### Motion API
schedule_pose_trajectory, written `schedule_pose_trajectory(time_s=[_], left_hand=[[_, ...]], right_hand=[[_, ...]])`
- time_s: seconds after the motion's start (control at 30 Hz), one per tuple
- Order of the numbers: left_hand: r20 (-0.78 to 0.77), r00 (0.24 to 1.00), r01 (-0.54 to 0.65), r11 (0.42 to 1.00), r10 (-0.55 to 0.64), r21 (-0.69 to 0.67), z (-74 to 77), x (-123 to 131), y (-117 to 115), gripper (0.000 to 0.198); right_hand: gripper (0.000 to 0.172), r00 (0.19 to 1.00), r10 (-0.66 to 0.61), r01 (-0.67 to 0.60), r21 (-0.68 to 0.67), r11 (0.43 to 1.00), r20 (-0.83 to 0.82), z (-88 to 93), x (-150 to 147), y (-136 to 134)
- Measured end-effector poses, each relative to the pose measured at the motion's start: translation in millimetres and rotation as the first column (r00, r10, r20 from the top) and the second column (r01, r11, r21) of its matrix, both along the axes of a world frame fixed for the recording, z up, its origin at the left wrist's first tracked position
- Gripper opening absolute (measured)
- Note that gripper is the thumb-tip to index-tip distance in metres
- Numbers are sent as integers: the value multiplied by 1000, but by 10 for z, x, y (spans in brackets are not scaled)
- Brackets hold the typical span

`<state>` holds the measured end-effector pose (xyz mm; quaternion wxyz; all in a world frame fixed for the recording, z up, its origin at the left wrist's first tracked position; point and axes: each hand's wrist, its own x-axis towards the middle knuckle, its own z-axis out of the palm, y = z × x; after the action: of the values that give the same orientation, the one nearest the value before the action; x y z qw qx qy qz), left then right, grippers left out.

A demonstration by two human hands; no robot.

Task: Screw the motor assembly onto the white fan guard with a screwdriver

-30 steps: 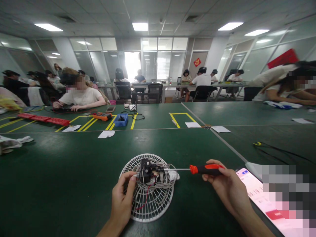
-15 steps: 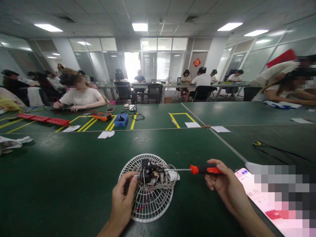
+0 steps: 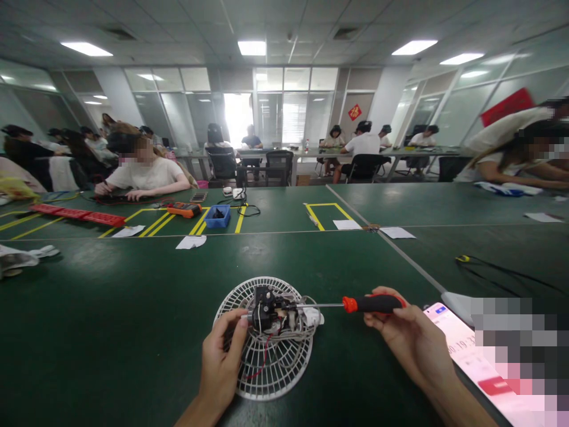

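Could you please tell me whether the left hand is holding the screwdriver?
No, the fingers of the right hand hold the screwdriver.

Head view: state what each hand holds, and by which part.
The right hand holds the screwdriver by its handle; the left hand pinches the motor assembly by its metal end.
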<state>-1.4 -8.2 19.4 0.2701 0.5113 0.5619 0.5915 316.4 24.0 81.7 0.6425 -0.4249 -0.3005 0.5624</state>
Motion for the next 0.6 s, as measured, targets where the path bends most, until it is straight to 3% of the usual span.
schedule_pose_trajectory(time_s=[0.23,0.37,0.5,0.6], left_hand=[[-3,1000,-3,1000,3,6,14,5,-2,36],[8,1000,-5,1000,5,1,10,1,-8,37],[-7,1000,-3,1000,3,2,-5,1,2,37],[5,1000,3,1000,-3,6,-14,4,7,36]], right_hand=[[25,999,-24,23,41,999,24,-48,33,-12],[28,999,30,-33,80,996,36,-68,68,-18],[21,996,12,-21,99,995,92,-70,65,-7],[30,990,-15,2,88,996,142,-70,43,14]])
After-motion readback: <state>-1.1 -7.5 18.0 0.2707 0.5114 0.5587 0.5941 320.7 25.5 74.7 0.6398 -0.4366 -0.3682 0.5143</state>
